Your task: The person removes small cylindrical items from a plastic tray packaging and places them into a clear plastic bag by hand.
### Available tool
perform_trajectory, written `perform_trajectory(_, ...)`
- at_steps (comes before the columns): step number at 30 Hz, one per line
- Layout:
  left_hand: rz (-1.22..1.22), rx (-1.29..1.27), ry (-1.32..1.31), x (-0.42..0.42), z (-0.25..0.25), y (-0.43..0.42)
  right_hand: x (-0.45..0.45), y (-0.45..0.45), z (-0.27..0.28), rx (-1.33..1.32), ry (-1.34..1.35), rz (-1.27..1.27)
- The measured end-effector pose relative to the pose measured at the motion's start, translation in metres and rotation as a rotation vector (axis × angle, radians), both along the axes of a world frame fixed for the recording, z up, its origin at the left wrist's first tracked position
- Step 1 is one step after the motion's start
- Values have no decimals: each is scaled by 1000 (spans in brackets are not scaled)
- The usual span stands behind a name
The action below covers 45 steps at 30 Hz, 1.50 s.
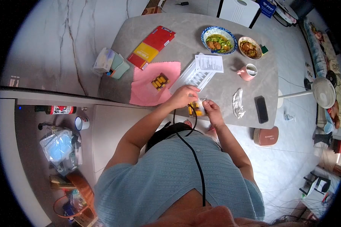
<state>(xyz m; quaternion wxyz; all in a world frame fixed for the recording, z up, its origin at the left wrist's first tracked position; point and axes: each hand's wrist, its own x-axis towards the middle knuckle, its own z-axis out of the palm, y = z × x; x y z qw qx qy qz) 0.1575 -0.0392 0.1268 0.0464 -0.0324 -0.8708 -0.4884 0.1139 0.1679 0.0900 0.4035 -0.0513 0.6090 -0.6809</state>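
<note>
Near the table's front edge, my right hand (213, 112) pinches the side of a small clear plastic packet (201, 107). Yellow-and-dark cylinders, which look like batteries, show in the packet. My left hand (185, 95) is closed, its fingers bent at the packet's upper left; whatever they hold is hidden. Several similar yellow-and-dark cylinders (160, 81) lie side by side on a pink cloth (142, 90) to the left. Just beyond my hands sits a white tray (189, 77) with moulded slots, partly covered by a printed paper sheet (209, 63).
A red-and-yellow box (151, 47) and a tissue pack (104, 60) are at the left. Two food bowls, a blue-rimmed one (219, 40) and a smaller one (250, 48), stand at the back. A pink mug (247, 72), crumpled wrapper (238, 103) and phone (261, 109) lie right. A black cord (197, 159) hangs before me.
</note>
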Motion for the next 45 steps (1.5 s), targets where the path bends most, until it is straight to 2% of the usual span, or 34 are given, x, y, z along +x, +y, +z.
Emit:
perform_trajectory(3,-59,27,-114,1,-7,-3,2,1,-14,6,-1,10)
perform_trajectory(5,74,155,-169,2,-9,-2,3,2,-9,9,-10,-1)
perform_trajectory(8,100,256,-222,3,-4,-3,3,3,-6,-47,-87,-1)
perform_trajectory(14,103,-12,-16,4,0,8,4,0,-11,-67,-129,-7)
perform_trajectory(18,96,18,9,2,-13,8,5,-2,-17,-77,-56,5)
perform_trajectory(21,-23,10,34,-1,-19,2,3,-2,-9,-48,-17,42)
perform_trajectory(23,-60,125,-136,-2,-22,-2,2,-3,-5,-30,-1,69)
perform_trajectory(24,-60,125,-136,-2,-23,-4,2,-4,-4,-41,10,61)
perform_trajectory(26,23,324,-489,-4,-15,-5,-1,-5,5,-52,22,50)
perform_trajectory(27,21,324,-489,-4,-11,-5,-4,-4,10,-27,-4,79)
perform_trajectory(29,207,587,-449,-3,-4,-3,-7,-5,14,-1,-33,104)
perform_trajectory(31,253,576,-435,-5,-9,-2,-6,-9,11,-89,19,106)
perform_trajectory(33,302,562,-417,-6,-15,0,-3,-12,12,-90,18,111)
perform_trajectory(35,355,440,-347,-6,-14,5,-2,-13,13,-91,16,115)
perform_trajectory(39,367,437,-292,-4,-11,13,-3,-15,16,-52,2,56)
perform_trajectory(41,297,571,-262,-2,-7,16,-9,-15,14,-37,-26,-5)
perform_trajectory(44,233,454,-346,1,2,18,-16,-16,7,-91,39,-52)
perform_trajectory(45,232,453,-347,2,2,17,-17,-15,7,-16,126,-59)
